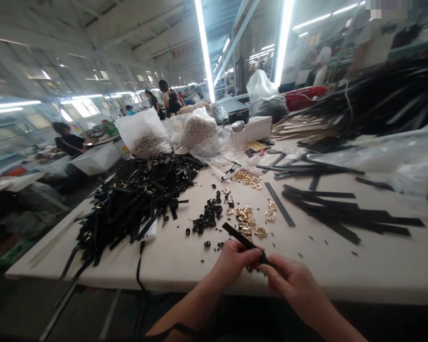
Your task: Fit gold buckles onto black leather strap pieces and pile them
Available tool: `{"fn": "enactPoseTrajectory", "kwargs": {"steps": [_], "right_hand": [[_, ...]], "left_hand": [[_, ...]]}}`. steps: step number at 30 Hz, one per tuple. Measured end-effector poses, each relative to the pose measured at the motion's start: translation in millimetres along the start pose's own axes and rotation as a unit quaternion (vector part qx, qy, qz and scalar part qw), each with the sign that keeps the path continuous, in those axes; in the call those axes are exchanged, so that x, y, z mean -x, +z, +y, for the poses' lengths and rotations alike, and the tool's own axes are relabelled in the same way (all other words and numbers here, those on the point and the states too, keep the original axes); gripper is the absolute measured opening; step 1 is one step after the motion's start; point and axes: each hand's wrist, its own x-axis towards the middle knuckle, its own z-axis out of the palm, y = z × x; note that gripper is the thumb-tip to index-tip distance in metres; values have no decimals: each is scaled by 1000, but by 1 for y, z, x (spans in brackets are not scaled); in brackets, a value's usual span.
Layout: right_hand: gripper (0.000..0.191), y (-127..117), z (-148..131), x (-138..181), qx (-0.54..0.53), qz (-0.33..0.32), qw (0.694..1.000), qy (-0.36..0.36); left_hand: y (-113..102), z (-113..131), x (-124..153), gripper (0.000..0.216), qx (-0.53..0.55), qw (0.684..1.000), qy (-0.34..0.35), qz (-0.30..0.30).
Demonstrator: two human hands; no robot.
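A black strap [237, 234] is pinched between my two hands above the table's front edge. My left hand [231, 259] grips it near its middle, and its far end sticks out up and to the left. Close beside, my right hand [292, 275] has thumb and fingers closed on the strap's nearer part. Just beyond my hands lie gold buckles [245, 216] in a loose heap. To their left are small black rings [209, 214]. What lies under my fingers is partly hidden.
A big pile of black straps with gold fittings [139, 194] covers the table's left. Flat black strips [328, 209] lie on the right. Behind stand bags of small pieces [199, 130], a clear jar [238, 133] and a white box [258, 127]. Several people are farther back.
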Motion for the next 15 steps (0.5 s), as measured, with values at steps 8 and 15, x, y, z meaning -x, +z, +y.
{"fn": "enactPoseTrajectory", "kwargs": {"steps": [8, 15], "right_hand": [[33, -3, -4, -2, 38, 12, 998, -50], [29, 8, -8, -2, 40, 83, 992, -80]], "left_hand": [[0, -5, 9, 38, 158, 986, -56, 0], [9, -19, 15, 34, 157, 985, 28, 59]]}}
